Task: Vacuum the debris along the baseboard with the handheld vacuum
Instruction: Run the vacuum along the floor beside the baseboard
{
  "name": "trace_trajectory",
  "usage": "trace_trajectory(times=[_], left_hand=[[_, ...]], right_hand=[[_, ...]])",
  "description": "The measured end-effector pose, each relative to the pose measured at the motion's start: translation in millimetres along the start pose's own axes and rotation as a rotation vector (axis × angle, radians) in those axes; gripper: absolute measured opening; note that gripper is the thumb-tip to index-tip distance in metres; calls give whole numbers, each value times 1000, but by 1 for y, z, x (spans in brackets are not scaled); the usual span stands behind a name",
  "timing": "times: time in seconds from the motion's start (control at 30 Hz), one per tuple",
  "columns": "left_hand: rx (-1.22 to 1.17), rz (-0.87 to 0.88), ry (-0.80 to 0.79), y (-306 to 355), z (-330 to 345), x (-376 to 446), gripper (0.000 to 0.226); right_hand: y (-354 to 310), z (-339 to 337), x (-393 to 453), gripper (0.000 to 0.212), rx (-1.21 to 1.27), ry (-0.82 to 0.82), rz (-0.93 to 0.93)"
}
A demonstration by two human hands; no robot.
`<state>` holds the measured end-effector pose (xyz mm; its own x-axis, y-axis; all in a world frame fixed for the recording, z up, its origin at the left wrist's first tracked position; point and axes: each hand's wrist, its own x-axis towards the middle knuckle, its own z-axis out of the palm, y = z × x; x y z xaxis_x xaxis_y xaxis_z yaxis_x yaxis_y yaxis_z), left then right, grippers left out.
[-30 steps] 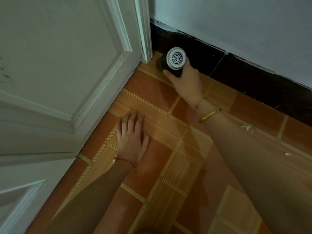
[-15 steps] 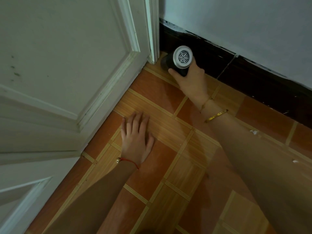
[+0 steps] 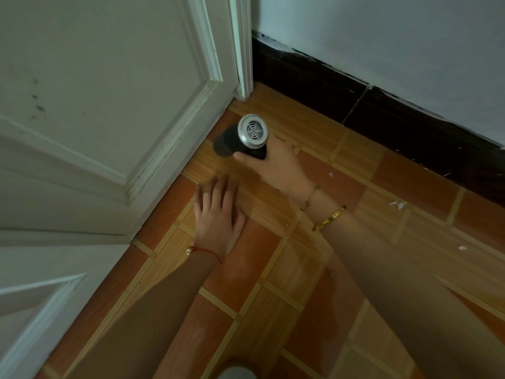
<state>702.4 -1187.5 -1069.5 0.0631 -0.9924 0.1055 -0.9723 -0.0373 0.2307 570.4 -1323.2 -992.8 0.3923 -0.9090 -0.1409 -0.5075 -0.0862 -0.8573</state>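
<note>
My right hand [image 3: 276, 162] grips the handheld vacuum [image 3: 243, 139], a black cylinder with a round silver grille at its rear end. Its nozzle points down-left at the floor beside the door's bottom edge, a short way out from the dark baseboard [image 3: 382, 110]. My left hand [image 3: 218, 217] lies flat on the tiled floor with fingers spread, just below the vacuum. White bits of debris [image 3: 397, 205] lie on the tiles to the right, another scrap [image 3: 331, 175] near my right wrist and another fleck [image 3: 462, 247] farther right.
A white panelled door [image 3: 109, 91] fills the left side and meets the door frame [image 3: 243, 50] at the corner. The floor [image 3: 273, 269] is orange and wood-pattern tile. A pale wall [image 3: 382, 36] rises above the baseboard.
My right hand has pulled the vacuum out of the corner by the baseboard toward the door's bottom edge, nearer my left hand. The left hand has stayed flat on the floor.
</note>
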Motion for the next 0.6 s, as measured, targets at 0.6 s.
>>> trace_trajectory(times=[0.6], left_hand=[[-36, -28, -35, 3, 0, -2, 55]], right_hand=[[24, -54, -107, 64, -69, 102, 192]])
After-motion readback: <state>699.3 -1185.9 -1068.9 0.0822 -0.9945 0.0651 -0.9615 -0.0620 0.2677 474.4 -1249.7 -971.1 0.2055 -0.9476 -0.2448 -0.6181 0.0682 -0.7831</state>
